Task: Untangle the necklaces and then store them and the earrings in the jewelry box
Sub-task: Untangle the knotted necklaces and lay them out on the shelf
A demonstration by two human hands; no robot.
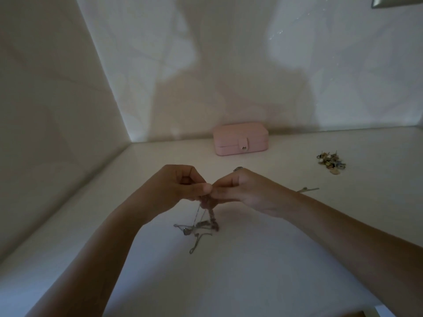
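Head view: left hand (180, 188) and right hand (240, 191) are each pinching the necklaces (202, 225) at the top, fingers curled. The tangle is hanging below them, its tail lying on the table (263, 259). Judged risk: hard pulling could be tightening knots or snapping a chain. Box (240, 139) is standing shut beyond; earrings (330, 161) are lying well right.

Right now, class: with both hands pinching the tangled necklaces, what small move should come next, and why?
Probably ease the left hand and right hand slightly apart to loosen the knot: both pinch the necklaces at one spot, and these hang tangled onto the table.
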